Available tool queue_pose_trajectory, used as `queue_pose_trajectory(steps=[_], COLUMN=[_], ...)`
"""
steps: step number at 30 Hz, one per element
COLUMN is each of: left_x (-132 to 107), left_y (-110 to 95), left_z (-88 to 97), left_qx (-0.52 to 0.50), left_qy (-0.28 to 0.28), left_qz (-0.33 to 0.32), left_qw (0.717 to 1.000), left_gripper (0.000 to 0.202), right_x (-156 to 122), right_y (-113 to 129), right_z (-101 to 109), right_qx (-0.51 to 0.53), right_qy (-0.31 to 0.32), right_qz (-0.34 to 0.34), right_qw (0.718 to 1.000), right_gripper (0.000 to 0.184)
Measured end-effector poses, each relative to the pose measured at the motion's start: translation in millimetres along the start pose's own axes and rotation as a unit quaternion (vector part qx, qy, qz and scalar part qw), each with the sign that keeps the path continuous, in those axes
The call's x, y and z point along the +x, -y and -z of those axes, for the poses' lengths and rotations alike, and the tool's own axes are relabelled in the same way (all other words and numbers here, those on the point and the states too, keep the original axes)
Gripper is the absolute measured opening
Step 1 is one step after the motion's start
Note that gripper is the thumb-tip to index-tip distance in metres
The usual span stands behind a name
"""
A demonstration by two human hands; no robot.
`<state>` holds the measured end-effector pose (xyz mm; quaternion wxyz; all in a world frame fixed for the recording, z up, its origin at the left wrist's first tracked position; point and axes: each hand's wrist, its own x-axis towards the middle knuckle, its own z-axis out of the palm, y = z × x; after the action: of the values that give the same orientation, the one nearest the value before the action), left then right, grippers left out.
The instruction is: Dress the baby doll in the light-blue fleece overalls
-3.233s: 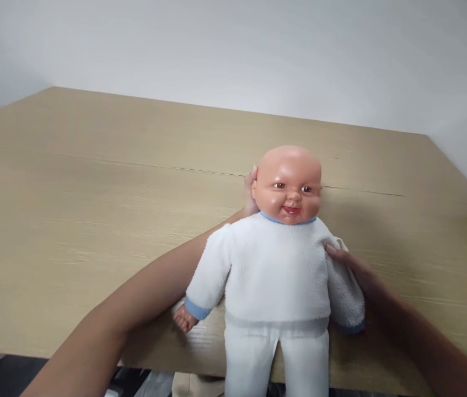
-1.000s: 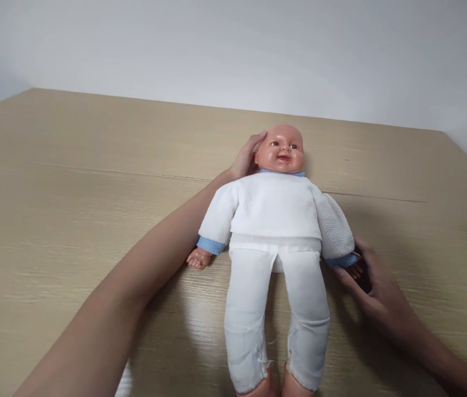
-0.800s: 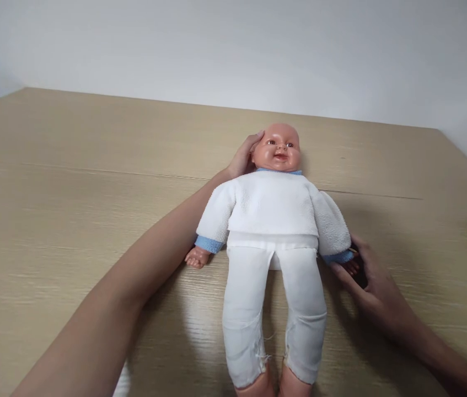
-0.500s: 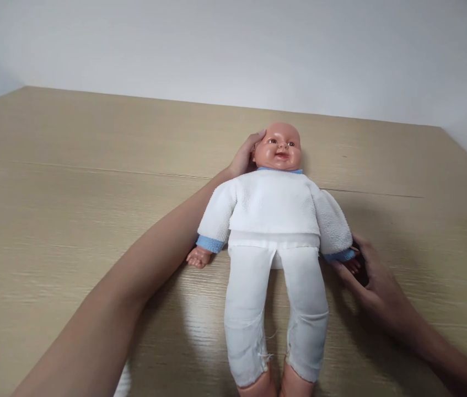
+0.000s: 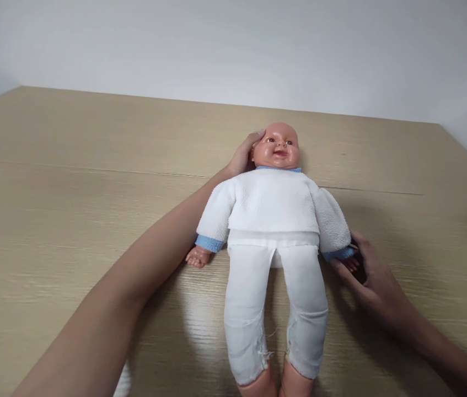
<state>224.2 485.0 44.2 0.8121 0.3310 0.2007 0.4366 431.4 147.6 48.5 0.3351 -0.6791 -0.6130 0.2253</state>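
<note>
A bald baby doll [image 5: 273,199] in a white fleece top with blue cuffs and white trousers lies face up on the wooden table. My left hand [image 5: 243,154] cups the left side of its head, thumb along the temple and the other fingers hidden behind. At the doll's blue cuff on the right, my right hand [image 5: 368,270] is curled around the cuff and small hand, its thumb below and its fingers partly hidden behind the sleeve. The doll's other arm rests against my left forearm. Its feet are cut off by the bottom of the view.
The light wooden table [image 5: 71,220] stretches out on both sides of the doll, with a thin seam running across it. A pale wall [image 5: 233,49] rises behind its far edge. Loose threads hang from the trouser legs.
</note>
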Motion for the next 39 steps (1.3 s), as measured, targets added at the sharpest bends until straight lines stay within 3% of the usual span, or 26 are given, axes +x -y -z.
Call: queue_pose_trajectory(steps=[5, 15, 26, 31, 35, 39], left_x=[0.9, 4.9, 5.0, 7.4, 11.4, 13.2], left_y=[3.7, 9.4, 9.9, 13.9, 16.4, 9.1], left_z=[-1.2, 3.4, 5.6, 7.1, 13.3, 21.8], left_qx=[-0.014, -0.025, -0.033, -0.043, -0.008, 0.092], left_qy=[-0.007, -0.02, -0.004, -0.001, 0.019, 0.048], left_qz=[0.007, 0.005, 0.018, -0.006, -0.031, -0.031], left_qw=[1.0, 0.999, 0.999, 0.999, 0.999, 0.994], left_gripper=[0.059, 0.065, 0.057, 0.056, 0.063, 0.069], right_x=[-0.6, -0.1, -0.6, -0.2, 0.3, 0.3], right_y=[-1.6, -1.7, -4.2, -1.4, 0.4, -2.2], right_z=[0.3, 2.3, 2.9, 3.6, 4.0, 4.2], right_qx=[-0.005, -0.021, -0.022, -0.028, -0.029, -0.036], right_qy=[0.003, 0.004, 0.011, 0.014, 0.011, 0.016], right_qz=[0.003, 0.003, 0.008, 0.001, 0.009, 0.024], right_qw=[1.0, 1.0, 1.0, 1.0, 0.999, 0.999], right_gripper=[0.059, 0.056, 0.06, 0.06, 0.058, 0.057])
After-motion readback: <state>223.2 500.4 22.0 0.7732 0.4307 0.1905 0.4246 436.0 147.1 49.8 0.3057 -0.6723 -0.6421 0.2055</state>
